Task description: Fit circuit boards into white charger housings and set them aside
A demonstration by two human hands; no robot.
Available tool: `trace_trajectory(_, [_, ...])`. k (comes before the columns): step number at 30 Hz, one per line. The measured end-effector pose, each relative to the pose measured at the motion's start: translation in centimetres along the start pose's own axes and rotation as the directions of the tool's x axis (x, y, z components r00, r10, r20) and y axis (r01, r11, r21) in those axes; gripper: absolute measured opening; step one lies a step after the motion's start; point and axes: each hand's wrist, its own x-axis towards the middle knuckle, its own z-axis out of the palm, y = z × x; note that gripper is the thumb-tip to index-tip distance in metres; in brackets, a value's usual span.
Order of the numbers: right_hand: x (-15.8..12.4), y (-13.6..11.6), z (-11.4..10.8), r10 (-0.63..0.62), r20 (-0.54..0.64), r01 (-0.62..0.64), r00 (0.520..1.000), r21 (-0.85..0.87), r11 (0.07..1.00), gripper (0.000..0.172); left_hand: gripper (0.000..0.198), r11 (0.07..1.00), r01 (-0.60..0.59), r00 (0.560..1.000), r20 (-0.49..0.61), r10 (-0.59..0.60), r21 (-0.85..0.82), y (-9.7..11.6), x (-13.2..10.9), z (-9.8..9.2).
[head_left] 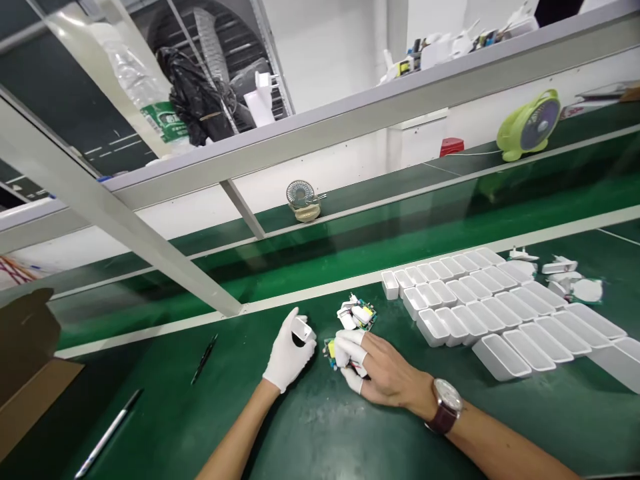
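Left hand (289,357), in a white glove, closed around a white charger housing (301,330) held open end up, just above the green mat (310,433). Right hand (387,373), bare but for white finger cots (350,340) on the fingertips, with fingers curled down and pinching a small circuit board (330,349) with a yellow component, low against the mat. The two hands sit near each other but apart, the housing just left of the board. Wristwatch (447,400) with a brown strap on the right wrist. Small pile of further boards and white plug parts (356,313) just beyond the right fingertips. Rows of empty white housings (500,307) lined up side by side to the right of the pile, with loose white plug pieces (560,270) past their far end. Black pen (204,359) and silver pen (107,433) lying on the mat to the left, well apart from the hands. Cardboard box (25,380) at the left edge. Small desk fan (301,200) and green fan (530,125) on the far ledge.
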Motion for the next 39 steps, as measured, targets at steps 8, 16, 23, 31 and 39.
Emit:
trace_trajectory(8, [-0.5, 1.4, 0.6, 0.084, -0.051, -0.086, 0.995, -0.027, 0.996, 0.049, 0.093, 0.996, -0.084, 0.994, 0.073, 0.084, -0.008, -0.2, -1.7, 0.9])
trace_trajectory(16, [-1.4, 1.7, 1.0, 0.098, -0.077, -0.099, 0.992, -0.015, 0.995, 0.064, 0.1, 0.974, -0.224, 0.958, 0.179, 0.225, -0.03, -0.5, -2.5, -1.0])
trace_trajectory(23, [-1.3, 0.9, 0.8, 0.134, -0.053, -0.13, 0.989, 0.073, 0.989, 0.066, 0.094, 0.984, -0.171, 0.926, 0.333, 0.178, -0.053, 0.4, -2.8, -0.7])
trace_trajectory(31, [-1.1, -0.6, 0.4, 0.052, -0.012, -0.051, 0.999, 0.064, 0.997, 0.066, 0.042, 0.937, -0.35, 0.936, 0.035, 0.35, -0.01, 0.9, -3.2, 1.8])
trace_trajectory(39, [-1.4, -0.5, 0.9, 0.012, -0.015, -0.011, 1.0, 0.028, 1.0, 0.066, 0.055, 0.838, -0.54, 0.84, -0.017, 0.543, 0.085, -0.2, -3.6, 2.0])
